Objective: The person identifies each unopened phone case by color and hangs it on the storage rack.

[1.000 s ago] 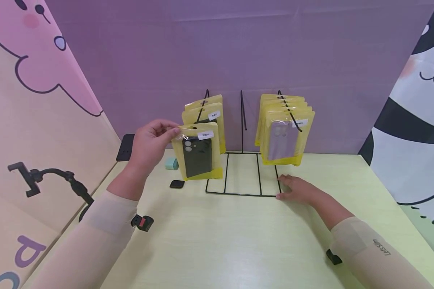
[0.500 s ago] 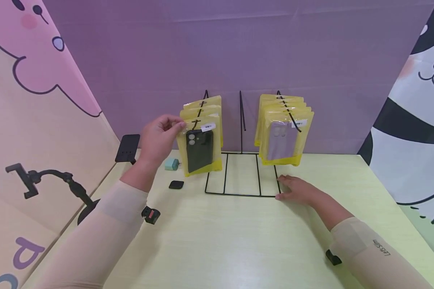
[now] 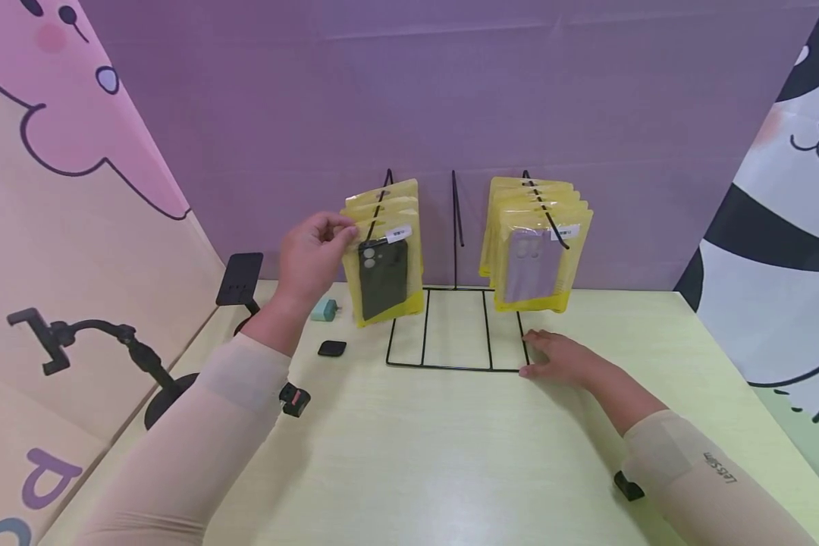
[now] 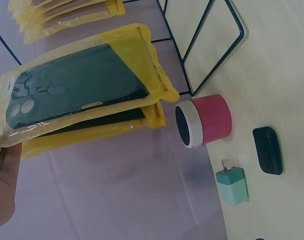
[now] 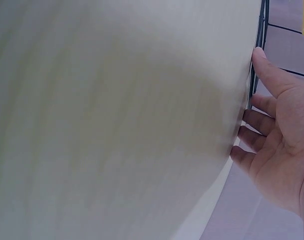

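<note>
At the left hook of a black wire display rack, my left hand pinches the upper left corner of a yellow-edged clear bag holding a dark phone case. The hook's wire passes at the bag's top, and more such bags hang behind it. In the left wrist view the packaged phone case hangs tilted, only part of my hand showing. My right hand rests at the front right corner of the rack's base, thumb and fingers spread. The right wrist view shows the fingertips against the table by the wire.
Several packaged cases, a lilac one in front, hang on the right hook. The middle hook is bare. Left of the rack lie a mint charger plug, a small black object, a red-and-white cylinder and phone stands.
My left hand has moved right and slightly up, bringing the front bag from before the left hook onto its wire, close against the other bags. My right hand has stayed in place.
</note>
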{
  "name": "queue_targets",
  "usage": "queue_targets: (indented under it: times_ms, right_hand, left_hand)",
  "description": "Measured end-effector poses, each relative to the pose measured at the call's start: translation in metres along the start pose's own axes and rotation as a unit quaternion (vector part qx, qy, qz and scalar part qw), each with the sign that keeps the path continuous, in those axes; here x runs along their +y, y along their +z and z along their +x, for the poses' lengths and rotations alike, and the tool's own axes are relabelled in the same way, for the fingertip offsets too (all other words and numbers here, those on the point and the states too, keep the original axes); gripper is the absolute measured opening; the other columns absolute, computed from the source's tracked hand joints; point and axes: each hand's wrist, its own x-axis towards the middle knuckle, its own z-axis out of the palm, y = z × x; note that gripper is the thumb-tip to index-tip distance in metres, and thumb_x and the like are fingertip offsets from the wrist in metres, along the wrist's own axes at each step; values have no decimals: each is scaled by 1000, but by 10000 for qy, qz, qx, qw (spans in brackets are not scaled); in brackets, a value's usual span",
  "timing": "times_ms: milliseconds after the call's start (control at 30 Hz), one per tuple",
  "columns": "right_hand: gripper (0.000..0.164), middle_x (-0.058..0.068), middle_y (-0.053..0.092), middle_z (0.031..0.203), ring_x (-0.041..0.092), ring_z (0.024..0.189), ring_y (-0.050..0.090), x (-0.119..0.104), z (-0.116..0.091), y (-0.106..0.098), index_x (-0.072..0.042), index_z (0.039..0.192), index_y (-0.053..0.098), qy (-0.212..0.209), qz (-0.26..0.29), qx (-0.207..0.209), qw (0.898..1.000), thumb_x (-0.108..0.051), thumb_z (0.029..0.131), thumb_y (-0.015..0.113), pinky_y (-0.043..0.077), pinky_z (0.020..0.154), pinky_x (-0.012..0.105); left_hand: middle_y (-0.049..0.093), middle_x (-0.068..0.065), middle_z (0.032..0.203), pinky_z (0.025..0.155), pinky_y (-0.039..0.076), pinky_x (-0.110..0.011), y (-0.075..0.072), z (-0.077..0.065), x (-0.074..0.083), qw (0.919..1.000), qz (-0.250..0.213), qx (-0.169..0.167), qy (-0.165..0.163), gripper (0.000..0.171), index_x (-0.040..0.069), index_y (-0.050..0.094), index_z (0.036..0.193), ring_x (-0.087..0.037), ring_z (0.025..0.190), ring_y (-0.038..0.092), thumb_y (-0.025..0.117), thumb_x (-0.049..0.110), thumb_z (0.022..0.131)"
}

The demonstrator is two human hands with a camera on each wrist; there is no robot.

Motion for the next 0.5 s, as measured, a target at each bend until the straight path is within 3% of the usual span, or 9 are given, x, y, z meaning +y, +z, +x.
queue_targets:
  times_ms: [267, 400, 500]
  right_hand:
    - [84, 32, 24, 155, 49, 144, 21, -1, 0, -3, 2, 151, 31, 106, 100, -150, 9998, -48, 92, 63, 22, 116, 61]
    - [87, 32, 22, 156, 49, 145, 20, 0, -1, -6, 2, 152, 29, 81, 204, -258, 9994, -49, 92, 64, 21, 117, 60]
    - [89, 30, 23, 157, 47, 145, 21, 0, -6, -11, 3, 152, 27, 70, 307, -276, 9991, -50, 91, 64, 22, 117, 59]
  left_hand:
    - [63, -1, 104, 76, 48, -33, -2, -2, -2, 9997, -111, -208, 92, 31, 17, 66, 119, -16, 91, 56, 65, 36, 95]
    - [63, 1, 119, 90, 50, -34, -7, -4, -5, 9988, -396, -237, 144, 39, 18, 59, 129, -14, 104, 58, 60, 41, 97]
    - [59, 3, 129, 102, 45, -35, -13, -10, -6, 9982, -516, -75, 303, 43, 19, 52, 134, -13, 118, 54, 55, 43, 99]
